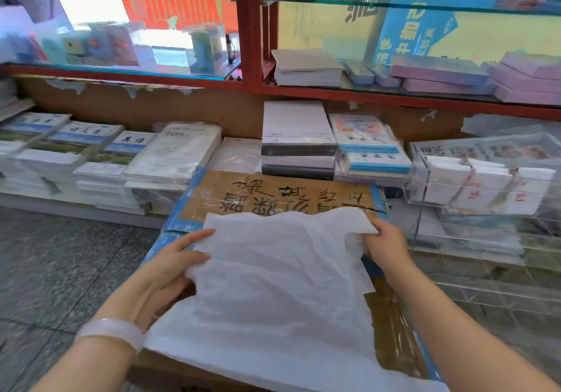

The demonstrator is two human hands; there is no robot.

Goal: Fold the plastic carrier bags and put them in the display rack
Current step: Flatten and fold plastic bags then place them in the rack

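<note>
Two hands [170, 273] [385, 246] on unmarked bag [273, 285]

A white, thin, crinkled plastic bag [273, 276] lies spread mostly flat on a cardboard box [273, 191], handles toward the box's far end. Right of the box stands a clear acrylic rack [482, 206], its upper compartment holding folded white bags [485, 185] in a row.

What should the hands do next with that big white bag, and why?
Probably fold it in half. The white plastic bag lies spread and crumpled on the cardboard box, far wider than the folded bags in the clear display rack. The left hand grips one edge and the right hand pinches the other, so bringing the edges together looks like the natural next move.
</note>
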